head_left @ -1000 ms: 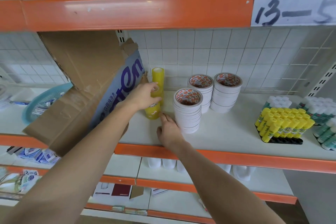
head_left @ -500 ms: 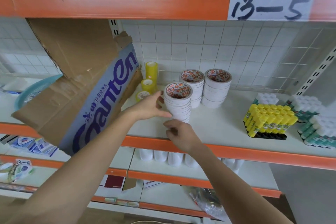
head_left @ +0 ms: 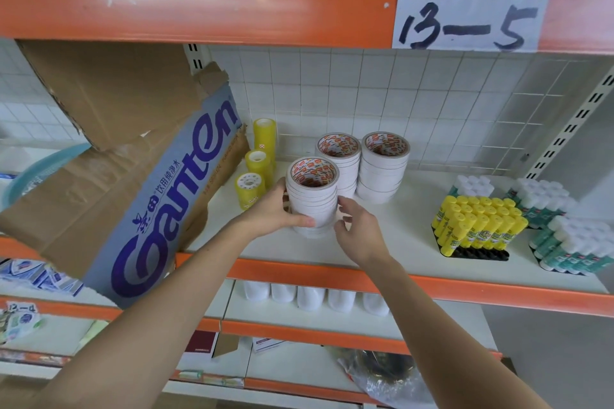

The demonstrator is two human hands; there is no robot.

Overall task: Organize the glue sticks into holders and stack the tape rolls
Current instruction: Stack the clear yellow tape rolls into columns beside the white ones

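Both hands have closed in on the nearest stack of white tape rolls (head_left: 312, 196) since a second ago, when the left hand was back at the yellow tapes and the right lay flat on the shelf. Now the left hand (head_left: 277, 214) wraps the stack's left side, thumb curled across its front near the base, gripping it. The right hand (head_left: 357, 229) sits at the stack's right side with bent fingers; whether they touch the rolls or hold anything I cannot tell.

Three white stacks stand on the white shelf (head_left: 382, 236): the held one in front, two more (head_left: 385, 166) behind it, side by side and just beside each other. Three yellow tape stacks (head_left: 259, 163) of stepped height stand in a row to the left, beside a tilted torn cardboard box (head_left: 143, 183).

To the right, yellow glue sticks (head_left: 478, 226) lean packed in a black holder (head_left: 478, 254); they are too crowded to count surely. White-capped green glue sticks (head_left: 571, 246) stand in three clusters, the rightmost cut off by the picture's edge. How many rolls each stack has is hard to make out. A "13-5" label (head_left: 468, 21) hangs on the orange beam (head_left: 199, 10) above.
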